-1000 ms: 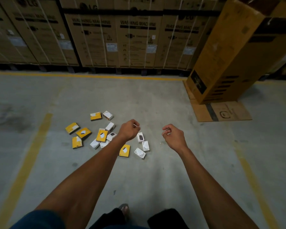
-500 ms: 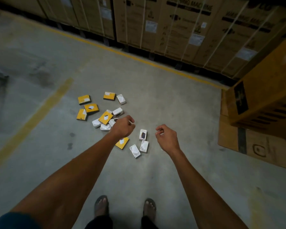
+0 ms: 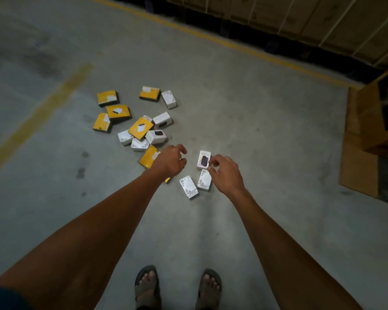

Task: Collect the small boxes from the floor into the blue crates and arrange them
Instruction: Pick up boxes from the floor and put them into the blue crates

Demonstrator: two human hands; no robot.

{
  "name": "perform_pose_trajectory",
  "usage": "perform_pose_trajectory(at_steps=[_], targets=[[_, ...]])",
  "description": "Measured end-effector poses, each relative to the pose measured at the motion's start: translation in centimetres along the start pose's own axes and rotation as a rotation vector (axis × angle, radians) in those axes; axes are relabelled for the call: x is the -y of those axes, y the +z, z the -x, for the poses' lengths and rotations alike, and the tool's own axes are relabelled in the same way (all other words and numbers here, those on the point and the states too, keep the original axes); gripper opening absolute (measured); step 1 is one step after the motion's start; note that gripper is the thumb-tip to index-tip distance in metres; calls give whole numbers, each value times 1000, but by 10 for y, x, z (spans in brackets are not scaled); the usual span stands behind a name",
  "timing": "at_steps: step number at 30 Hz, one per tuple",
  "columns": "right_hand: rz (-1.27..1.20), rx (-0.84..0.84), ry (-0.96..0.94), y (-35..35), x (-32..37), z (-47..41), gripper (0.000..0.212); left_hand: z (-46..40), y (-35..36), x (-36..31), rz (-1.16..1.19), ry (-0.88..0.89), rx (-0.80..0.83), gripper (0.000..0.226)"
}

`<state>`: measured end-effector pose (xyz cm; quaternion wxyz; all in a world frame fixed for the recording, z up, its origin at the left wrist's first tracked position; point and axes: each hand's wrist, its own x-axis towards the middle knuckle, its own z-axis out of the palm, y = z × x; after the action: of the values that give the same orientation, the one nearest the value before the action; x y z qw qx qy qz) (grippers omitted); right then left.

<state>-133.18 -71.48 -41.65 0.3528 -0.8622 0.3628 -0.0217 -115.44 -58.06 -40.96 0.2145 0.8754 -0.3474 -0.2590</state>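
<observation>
Several small yellow and white boxes lie scattered on the concrete floor, among them a yellow box (image 3: 118, 112) at the left and a white box (image 3: 169, 99) at the far side. My left hand (image 3: 170, 162) hangs over a yellow box (image 3: 148, 157), fingers loosely curled, holding nothing. My right hand (image 3: 225, 172) hovers beside a white box with a dark picture (image 3: 203, 159), fingers loosely curled and empty. Two more white boxes (image 3: 188, 187) lie just below it. No blue crate is in view.
A row of large cardboard cartons (image 3: 300, 21) lines the far side behind a yellow floor line (image 3: 222, 42). A big yellow-brown carton (image 3: 381, 117) stands on flat cardboard at the right. My sandalled feet (image 3: 147, 285) are at the bottom.
The view has tilted further down and closer to the boxes. Both hands have lowered toward the pile, the right one now next to the white box with the dark picture.
</observation>
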Motion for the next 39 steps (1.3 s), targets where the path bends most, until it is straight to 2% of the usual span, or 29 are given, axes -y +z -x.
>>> perform_pose_trajectory(at_steps=[8,13,15,18,23,25,29,31,35,39], targets=[[109,44,10,130,-104,-39,21,-46,148,109,-56,5,33,39],[166,71,45,204,-163,-83,32,-82,230,165,-98,4,96,54],[195,103,54,230,-184,-100,39,-98,259,184,-123,19,136,66],[242,130,78,265,-213,-126,49,-122,299,208,-227,31,166,95],[274,125,175,321,-245,-152,46,-147,361,234,-438,18,212,137],[284,148,175,340,-258,-159,54,-154,380,245,-473,16,225,148],[393,334,114,347,-282,-174,105,-157,394,254,-442,52,179,140],[475,355,107,338,-284,-175,124,-157,390,253,-422,47,174,138],[505,272,125,331,-266,-162,128,-149,368,245,-374,-8,152,136],[239,124,249,310,-243,-138,122,-132,319,229,-130,-133,68,125]])
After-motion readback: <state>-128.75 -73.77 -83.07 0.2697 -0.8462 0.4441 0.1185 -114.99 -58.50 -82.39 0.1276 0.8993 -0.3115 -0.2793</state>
